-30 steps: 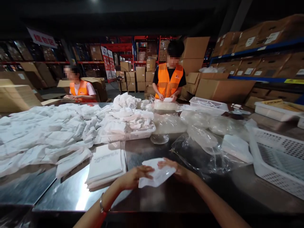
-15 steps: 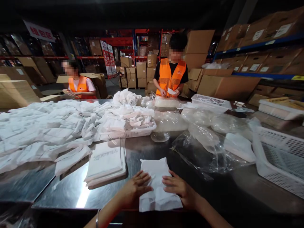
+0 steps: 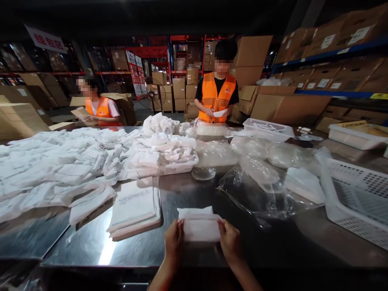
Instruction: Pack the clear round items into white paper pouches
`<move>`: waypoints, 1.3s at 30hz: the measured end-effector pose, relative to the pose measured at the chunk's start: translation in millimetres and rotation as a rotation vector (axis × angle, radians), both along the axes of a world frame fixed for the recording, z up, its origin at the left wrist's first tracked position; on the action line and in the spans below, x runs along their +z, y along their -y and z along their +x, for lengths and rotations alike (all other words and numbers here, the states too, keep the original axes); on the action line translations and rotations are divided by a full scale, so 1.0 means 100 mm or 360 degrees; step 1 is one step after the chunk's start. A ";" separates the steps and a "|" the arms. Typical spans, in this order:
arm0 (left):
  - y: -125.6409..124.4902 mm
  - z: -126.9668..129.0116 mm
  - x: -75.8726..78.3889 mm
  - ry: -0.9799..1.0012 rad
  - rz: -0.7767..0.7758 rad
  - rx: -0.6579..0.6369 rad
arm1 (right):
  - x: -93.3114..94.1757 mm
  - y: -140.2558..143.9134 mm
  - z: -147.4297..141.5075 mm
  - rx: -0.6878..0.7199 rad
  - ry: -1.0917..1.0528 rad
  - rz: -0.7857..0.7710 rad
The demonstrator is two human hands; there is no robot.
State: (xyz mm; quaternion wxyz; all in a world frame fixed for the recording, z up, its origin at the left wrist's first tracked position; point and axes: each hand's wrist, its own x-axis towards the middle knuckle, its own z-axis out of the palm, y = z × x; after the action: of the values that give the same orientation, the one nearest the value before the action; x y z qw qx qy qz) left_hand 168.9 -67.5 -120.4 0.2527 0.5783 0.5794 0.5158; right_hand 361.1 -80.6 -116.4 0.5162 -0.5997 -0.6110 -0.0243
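Note:
A white bag [image 3: 201, 230], folded over on itself, is held between my two hands near the table's front edge. My left hand [image 3: 173, 239] pinches its left end, and my right hand [image 3: 230, 239] pinches its right end. The far edge of the bag sticks up beyond the fold. To the left lies a stack of flat white bags [image 3: 136, 202] with dark print. Beyond my right hand, a crumpled clear plastic bag [image 3: 242, 194] rests on the dark, shiny table [image 3: 182, 190], and a clear, shallow dish-like piece [image 3: 203, 173] lies near its left side.
Filled white packets [image 3: 66, 169] heap up on the left, beside a loaded white basket [image 3: 169, 171]. Clear plastic bundles [image 3: 254, 147] lie mid-table, with another white basket [image 3: 357, 194] at right. Two people in orange vests [image 3: 217, 95] work across the table.
The bag lay flat under my spread hands; its near part is now folded over away from me. My fingers have closed on its two ends.

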 end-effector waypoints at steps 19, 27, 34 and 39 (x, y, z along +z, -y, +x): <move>0.08 -0.08 0.24 -0.1263 -0.0718 -0.0011 | -0.16 -0.01 0.04 -0.0281 0.0552 -0.0293; 0.05 -0.11 0.29 -0.1601 0.0109 0.0006 | -0.11 -0.02 0.09 -0.0332 0.0723 -0.0648; -0.16 0.27 -0.08 -0.1599 0.0751 -0.0582 | -0.12 -0.07 -0.35 -0.0038 0.1172 -0.0176; -0.16 0.16 -0.27 -0.0906 0.0174 -0.0414 | -0.30 -0.27 -0.19 0.0259 0.0280 -0.0676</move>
State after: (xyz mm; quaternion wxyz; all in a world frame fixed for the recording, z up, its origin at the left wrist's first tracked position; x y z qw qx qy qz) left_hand 184.9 -51.4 -147.5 0.1130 0.7813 0.5195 0.3269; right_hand 342.6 -53.9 -146.4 0.3235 -0.6391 -0.6914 0.0944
